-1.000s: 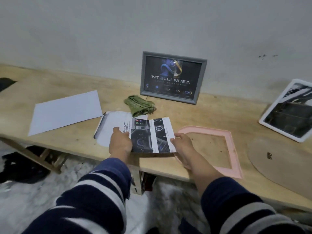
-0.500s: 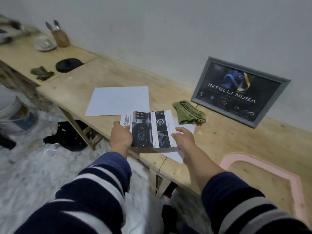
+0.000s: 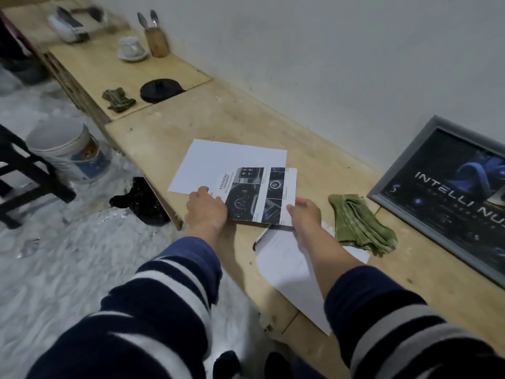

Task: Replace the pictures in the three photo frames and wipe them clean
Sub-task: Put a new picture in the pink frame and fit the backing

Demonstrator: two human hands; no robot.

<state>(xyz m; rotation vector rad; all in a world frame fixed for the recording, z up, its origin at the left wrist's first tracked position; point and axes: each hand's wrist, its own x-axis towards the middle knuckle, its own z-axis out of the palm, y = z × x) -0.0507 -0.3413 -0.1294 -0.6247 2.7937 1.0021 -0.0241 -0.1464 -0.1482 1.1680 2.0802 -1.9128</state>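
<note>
I hold a printed picture [image 3: 259, 194], dark panels with the word ADVANCED, above the wooden bench [image 3: 246, 124]. My left hand [image 3: 206, 210] grips its left edge and my right hand [image 3: 304, 214] pinches its right edge. It hangs over the near corner of a blank white sheet [image 3: 226, 162]. Another white sheet [image 3: 289, 272] lies under my right forearm, over the bench's front edge. A folded green cloth [image 3: 360, 225] lies to the right. The grey photo frame [image 3: 448, 192] with a dark INTELLI NUSA picture leans against the wall at far right.
Further left along the bench are a black round lid [image 3: 161, 90], a second green rag [image 3: 119, 99], a cup on a saucer [image 3: 131, 49] and a wooden holder with spoons [image 3: 156, 41]. A white bucket [image 3: 68, 151] and a dark bag [image 3: 142, 199] sit on the floor.
My view and both hands have swung left along the bench, carrying the picture from beside the pink frame to above the blank white sheet. The pink and white frames have left view.
</note>
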